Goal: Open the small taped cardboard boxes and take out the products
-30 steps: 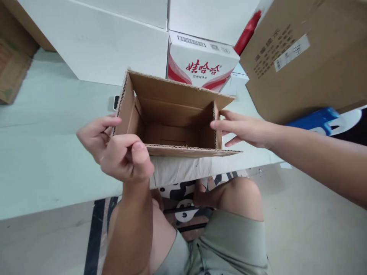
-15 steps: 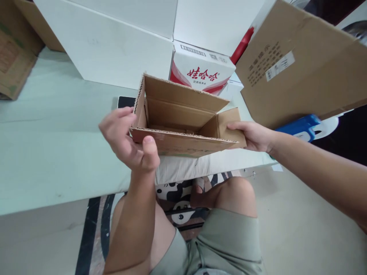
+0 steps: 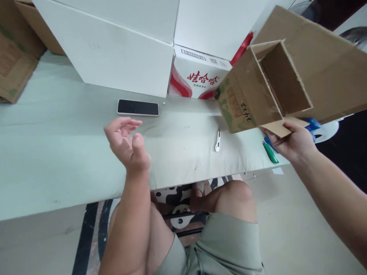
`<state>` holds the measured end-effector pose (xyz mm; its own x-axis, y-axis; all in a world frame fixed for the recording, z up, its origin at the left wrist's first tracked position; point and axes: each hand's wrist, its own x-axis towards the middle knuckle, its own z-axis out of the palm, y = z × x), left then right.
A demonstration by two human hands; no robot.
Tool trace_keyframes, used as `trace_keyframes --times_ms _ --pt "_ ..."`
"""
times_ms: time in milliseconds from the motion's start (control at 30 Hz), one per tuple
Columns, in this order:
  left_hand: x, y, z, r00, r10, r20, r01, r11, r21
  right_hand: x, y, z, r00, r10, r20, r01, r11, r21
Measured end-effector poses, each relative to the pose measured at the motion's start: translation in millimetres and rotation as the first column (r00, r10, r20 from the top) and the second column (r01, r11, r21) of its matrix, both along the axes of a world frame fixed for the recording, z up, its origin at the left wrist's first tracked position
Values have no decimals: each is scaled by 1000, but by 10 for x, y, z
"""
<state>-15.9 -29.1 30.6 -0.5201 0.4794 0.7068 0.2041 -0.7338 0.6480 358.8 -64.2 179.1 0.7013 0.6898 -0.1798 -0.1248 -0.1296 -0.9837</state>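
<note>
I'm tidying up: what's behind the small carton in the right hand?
Behind the small carton, a large cardboard box shows past its right side; the part that the carton covers cannot be seen.

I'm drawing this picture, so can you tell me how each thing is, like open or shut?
Cardboard box: open, tilted
Right hand: gripping the box's flap
Left hand: empty, fingers curled
Phone: flat, screen dark
Red-and-white box: looks closed
Green object: lying down
White object: lying down

Held box (image 3: pixel 243 91) is matt cardbd, phone scrn (image 3: pixel 138 107) smooth.
</note>
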Motion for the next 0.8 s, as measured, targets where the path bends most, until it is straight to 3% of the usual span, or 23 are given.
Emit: trace_keyframes --times_ms 167,333,533,800 --pt "110 150 -138 995 -94 30 98 972 -212 264 264 -8 980 -165 -110 174 982 75" --pt "233 226 -218 987 -149 -56 114 905 -410 422 618 -217 974 -175 -144 182 983 36" --pt "243 250 -239 980 -170 -104 106 886 -452 518 1075 -356 984 -171 -55 171 985 -12" --pt "143 290 -285 967 -190 -167 87 870 -486 553 1582 -426 993 -45 109 58 991 -118"
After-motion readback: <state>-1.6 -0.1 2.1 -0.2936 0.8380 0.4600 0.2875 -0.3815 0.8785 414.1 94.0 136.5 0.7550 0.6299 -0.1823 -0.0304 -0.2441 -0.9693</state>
